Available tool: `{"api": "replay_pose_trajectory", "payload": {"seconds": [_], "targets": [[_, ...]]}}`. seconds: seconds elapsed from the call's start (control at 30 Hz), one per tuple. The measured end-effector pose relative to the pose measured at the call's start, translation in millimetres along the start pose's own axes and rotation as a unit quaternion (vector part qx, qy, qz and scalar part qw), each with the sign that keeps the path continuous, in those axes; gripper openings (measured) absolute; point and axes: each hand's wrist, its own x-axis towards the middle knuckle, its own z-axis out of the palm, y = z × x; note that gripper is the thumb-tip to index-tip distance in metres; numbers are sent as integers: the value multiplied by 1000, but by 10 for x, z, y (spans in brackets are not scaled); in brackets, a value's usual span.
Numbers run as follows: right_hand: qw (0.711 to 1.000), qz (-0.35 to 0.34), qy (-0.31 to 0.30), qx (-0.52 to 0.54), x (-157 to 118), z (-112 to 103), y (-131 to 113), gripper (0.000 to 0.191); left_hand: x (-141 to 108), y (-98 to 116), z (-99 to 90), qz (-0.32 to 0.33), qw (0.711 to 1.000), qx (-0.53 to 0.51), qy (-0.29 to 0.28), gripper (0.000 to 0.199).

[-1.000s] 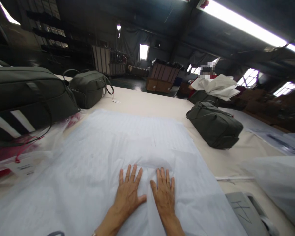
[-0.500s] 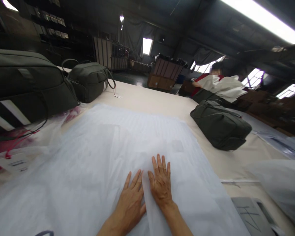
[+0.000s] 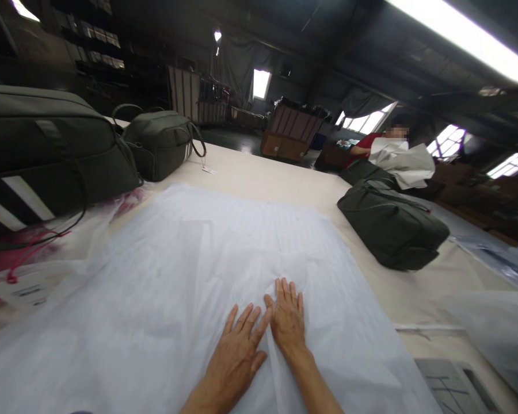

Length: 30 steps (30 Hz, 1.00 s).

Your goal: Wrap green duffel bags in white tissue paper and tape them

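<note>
A large stack of thin white tissue paper sheets [image 3: 147, 299] covers the table in front of me. My left hand [image 3: 237, 351] lies on it palm down, fingers spread and pointing away from me. Beside it, my right hand [image 3: 288, 322] rests on the paper too, fingers stretched out, its thumb close to or touching my left index finger. A raised fold runs through the paper between my wrists. Neither hand holds anything; both palms are hidden.
Dark green bags stand around the paper: a big striped one [image 3: 47, 155] at left, a smaller one [image 3: 157, 144] behind it, another [image 3: 392, 221] at right. A grey marked slab [image 3: 451, 385] lies lower right. A person [image 3: 369, 144] in red handles pale sheets [image 3: 403, 161].
My left hand has moved right, toward my right hand, and the gap between them has closed. The view has shifted slightly. The person at the back has lowered the pale sheets a little.
</note>
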Motion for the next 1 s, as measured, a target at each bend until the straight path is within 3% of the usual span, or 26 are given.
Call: {"api": "replay_pose_trajectory", "payload": {"seconds": [0.27,0.43,0.57,0.63,0.73,0.87,1.0], "targets": [[1000,27,3,10,29,29,-59,62,-16,-16,4,9,1000,6,-8,76],[995,51,-51,68,117,-233,-70,59,-11,18,-15,10,998,65,16,72],[997,43,12,69,271,-389,-114,54,11,25,-62,33,996,87,-1,73],[997,-16,43,58,337,-344,-141,54,15,18,-74,37,995,89,-9,74],[996,-55,9,62,386,-175,-169,55,12,2,-68,42,996,82,-17,75],[998,10,-23,63,375,-32,-200,57,5,-13,-31,33,995,88,-12,89],[997,42,-18,55,351,-57,-231,58,4,-22,12,35,994,101,12,93]]}}
